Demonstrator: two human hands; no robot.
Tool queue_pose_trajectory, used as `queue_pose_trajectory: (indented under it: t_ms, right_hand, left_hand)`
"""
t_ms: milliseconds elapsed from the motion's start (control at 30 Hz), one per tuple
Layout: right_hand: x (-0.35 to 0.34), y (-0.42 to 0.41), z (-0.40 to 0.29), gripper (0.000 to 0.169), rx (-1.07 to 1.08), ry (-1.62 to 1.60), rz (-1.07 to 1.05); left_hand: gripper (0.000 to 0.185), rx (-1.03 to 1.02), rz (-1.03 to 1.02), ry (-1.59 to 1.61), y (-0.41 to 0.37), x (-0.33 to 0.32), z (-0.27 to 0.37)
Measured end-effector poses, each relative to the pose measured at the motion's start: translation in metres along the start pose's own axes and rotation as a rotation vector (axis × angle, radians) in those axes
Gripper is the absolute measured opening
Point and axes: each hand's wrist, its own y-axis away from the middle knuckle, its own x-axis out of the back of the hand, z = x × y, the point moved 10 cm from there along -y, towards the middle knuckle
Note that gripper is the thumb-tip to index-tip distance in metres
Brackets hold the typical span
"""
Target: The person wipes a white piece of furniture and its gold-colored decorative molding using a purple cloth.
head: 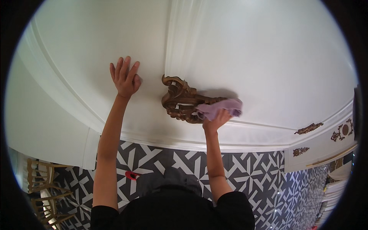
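Note:
A carved, bronze-coloured scroll ornament point(179, 97) is fixed to a white wall point(258, 57), at the lower corner of a raised moulding point(184, 37). My right hand point(217, 120) holds a pinkish-purple cloth point(222, 107) against the ornament's right end, covering part of it. To the left of the ornament, my left hand point(125, 79) rests on the wall or very near it, fingers spread and holding nothing.
Below is a floor with a black and white geometric pattern point(250, 178). Gold-coloured chairs point(40, 178) stand at the lower left. A red item point(132, 175) shows by my legs. Smaller carved ornaments point(309, 128) are on the wall at right, near draped white tables point(335, 195).

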Motion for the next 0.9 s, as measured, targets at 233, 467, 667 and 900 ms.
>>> queue_pose_trajectory:
  t_ms: [233,467,667,900]
  right_hand:
    - [-0.016,0.001,0.008,0.053,-0.134,-0.018,-0.041]
    - [-0.042,0.069,0.022,0.046,-0.034,-0.102,0.007]
    - [-0.052,0.125,0.026,0.041,0.041,-0.088,-0.282]
    - [-0.018,0.07,-0.02,0.044,0.236,-0.138,-0.053]
  left_hand:
    - [0.031,0.0,-0.005,0.011,-0.002,0.001,0.001]
    - [0.033,0.004,-0.008,0.011,-0.001,-0.002,0.002]
    - [0.033,0.007,-0.012,0.007,-0.002,0.0,0.002]
    - [0.033,-0.003,-0.013,-0.008,-0.002,0.0,-0.002]
